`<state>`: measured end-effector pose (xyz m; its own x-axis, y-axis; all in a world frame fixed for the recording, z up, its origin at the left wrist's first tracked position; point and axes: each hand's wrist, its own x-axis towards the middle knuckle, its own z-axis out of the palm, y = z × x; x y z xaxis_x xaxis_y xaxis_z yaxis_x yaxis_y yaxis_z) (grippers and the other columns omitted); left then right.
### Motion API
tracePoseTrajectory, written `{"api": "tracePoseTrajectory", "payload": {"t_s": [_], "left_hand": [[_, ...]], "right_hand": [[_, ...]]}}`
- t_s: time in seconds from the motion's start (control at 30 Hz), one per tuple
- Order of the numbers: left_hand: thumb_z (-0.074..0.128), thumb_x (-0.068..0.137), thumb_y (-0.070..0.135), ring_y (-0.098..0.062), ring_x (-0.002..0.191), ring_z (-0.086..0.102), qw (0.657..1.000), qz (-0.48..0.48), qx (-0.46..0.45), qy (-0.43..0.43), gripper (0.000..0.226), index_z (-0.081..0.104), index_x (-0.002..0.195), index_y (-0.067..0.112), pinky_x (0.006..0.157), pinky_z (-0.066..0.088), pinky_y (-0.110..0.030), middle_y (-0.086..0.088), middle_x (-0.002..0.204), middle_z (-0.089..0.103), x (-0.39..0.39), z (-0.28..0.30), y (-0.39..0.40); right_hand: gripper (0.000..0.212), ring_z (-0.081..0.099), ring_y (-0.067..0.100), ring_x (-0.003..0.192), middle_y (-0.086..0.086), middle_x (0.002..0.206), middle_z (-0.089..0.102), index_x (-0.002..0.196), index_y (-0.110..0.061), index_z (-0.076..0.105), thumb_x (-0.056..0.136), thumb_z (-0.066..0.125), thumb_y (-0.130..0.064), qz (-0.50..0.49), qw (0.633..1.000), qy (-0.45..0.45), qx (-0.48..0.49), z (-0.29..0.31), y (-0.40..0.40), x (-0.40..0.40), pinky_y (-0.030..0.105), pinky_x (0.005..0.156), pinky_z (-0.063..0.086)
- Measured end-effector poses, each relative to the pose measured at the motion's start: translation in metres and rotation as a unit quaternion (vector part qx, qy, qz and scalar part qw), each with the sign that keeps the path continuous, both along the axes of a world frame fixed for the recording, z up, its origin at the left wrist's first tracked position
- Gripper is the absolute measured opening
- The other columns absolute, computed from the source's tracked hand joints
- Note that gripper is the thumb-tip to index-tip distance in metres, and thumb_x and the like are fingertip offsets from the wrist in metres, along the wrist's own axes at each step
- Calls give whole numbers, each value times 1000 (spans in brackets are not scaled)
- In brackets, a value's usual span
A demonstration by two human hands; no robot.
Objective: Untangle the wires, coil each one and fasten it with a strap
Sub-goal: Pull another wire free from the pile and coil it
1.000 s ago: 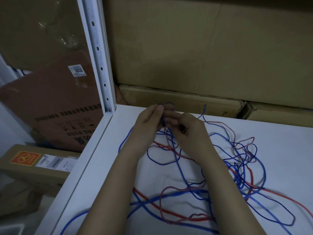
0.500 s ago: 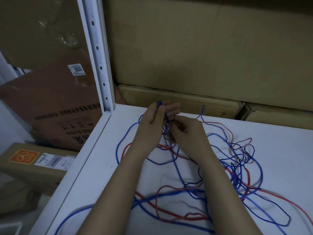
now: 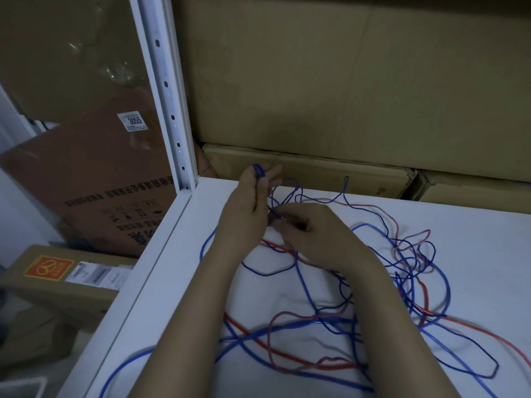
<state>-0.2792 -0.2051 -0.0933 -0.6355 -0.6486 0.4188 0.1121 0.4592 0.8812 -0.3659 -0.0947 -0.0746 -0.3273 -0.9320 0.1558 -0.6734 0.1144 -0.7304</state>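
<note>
Wires [image 3: 373, 297] in blue, red and a paler pink lie in a loose tangle on a white table [image 3: 474, 225], spread from the middle of its top out toward its right and near edges. They are thin and flexible, crossing over and under one another in wide open loops; none is coiled or bound. A few thicker blue and red strands sweep along the near part of the table, while thinner dark blue and pink ones bunch up on the right side of the table.

Two bare forearms reach in from the near edge of the table. The left hand [image 3: 247, 208] is raised above the far left part of the table, close to the white upright post [image 3: 163, 90] at the table's corner. Its grip is closed on a blue wire loop [image 3: 258, 171], pinched between thumb and fingers, with the small loop standing up above the fingertips. The right hand [image 3: 313, 234] sits just beside it, toward the middle of the table, knuckles up and fingers curled inward on strands of the tangle; exactly which strand it pinches is hidden under the fingers.

Cardboard boxes [image 3: 344, 81] are stacked behind the table's far edge.
</note>
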Motion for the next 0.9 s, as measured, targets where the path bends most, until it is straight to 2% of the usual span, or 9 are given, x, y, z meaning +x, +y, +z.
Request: {"api": "tracePoseTrajectory", "payload": {"t_s": [0.07, 0.13, 0.2, 0.37, 0.47, 0.57, 0.7, 0.8, 0.9], "left_hand": [[30, 105, 15, 12, 99, 57, 998, -12, -55, -36, 26, 48, 124, 20, 85, 43, -6, 17, 118, 58, 5, 2, -3], [33, 105, 14, 9, 89, 57, 992, -29, -100, -76, 24, 52, 117, 20, 76, 41, -4, 11, 112, 63, 9, 5, -3], [35, 104, 14, 8, 72, 54, 988, -38, -111, -101, 21, 53, 96, 22, 65, 38, -5, 11, 86, 62, 11, 7, -1], [33, 105, 20, -4, 52, 43, 989, -126, 15, -76, 38, 52, 72, 16, 59, 37, -20, 8, 54, 53, 16, 16, 6], [38, 103, 22, -5, 50, 40, 965, -224, 125, -52, 36, 58, 74, 16, 52, 34, -15, 10, 53, 49, 19, 20, 6], [51, 87, 34, -4, 58, 49, 929, -265, 258, -1, 28, 72, 71, 25, 56, 39, -12, 8, 64, 58, 21, 22, 6], [52, 84, 22, -1, 61, 61, 874, -249, 391, 149, 30, 77, 67, 15, 58, 50, -12, 5, 69, 67, 16, 29, 8], [36, 100, 13, -5, 62, 64, 865, -229, 393, 211, 46, 75, 77, 9, 58, 50, -14, 2, 71, 70, 9, 32, 9], [27, 103, 8, -10, 79, 71, 889, -208, 354, 206, 34, 61, 101, 5, 70, 53, -17, -1, 87, 75, 6, 32, 11]], "right_hand": [[16, 57, 19, 62, 4, 71, 67, 93, -26, 69, 96, 53, -24, -13, 999, 19, -29, 3, 2, -1, 33, 61, 45], [15, 55, 11, 58, 0, 70, 67, 90, -28, 70, 94, 56, -24, -26, 997, 48, -49, 6, 5, -3, 30, 60, 44], [14, 55, 9, 60, -5, 69, 66, 82, -33, 69, 90, 58, -28, -40, 993, 70, -87, 9, 9, -6, 29, 58, 44], [8, 60, 9, 73, -9, 80, 68, 84, -20, 73, 84, 67, -26, -113, 961, 114, -226, 14, 11, -17, 26, 65, 47], [12, 57, 6, 68, -21, 71, 63, 73, -35, 66, 78, 74, -27, -142, 946, 70, -284, 15, 11, -17, 22, 61, 44], [17, 58, 3, 67, -20, 70, 65, 78, -37, 67, 86, 69, -22, -126, 959, 10, -253, 13, 11, -19, 19, 61, 43], [22, 56, -1, 59, -21, 62, 62, 84, -34, 67, 96, 55, -20, -109, 974, -24, -196, 9, 9, -18, 11, 57, 40], [21, 56, 2, 59, -14, 62, 62, 84, -31, 66, 97, 52, -25, -94, 986, 16, -134, 6, 7, -13, 19, 58, 43], [19, 59, 11, 64, -5, 69, 66, 84, -27, 61, 98, 48, -27, -67, 991, 99, -64, 5, 4, -3, 35, 65, 49]]}}
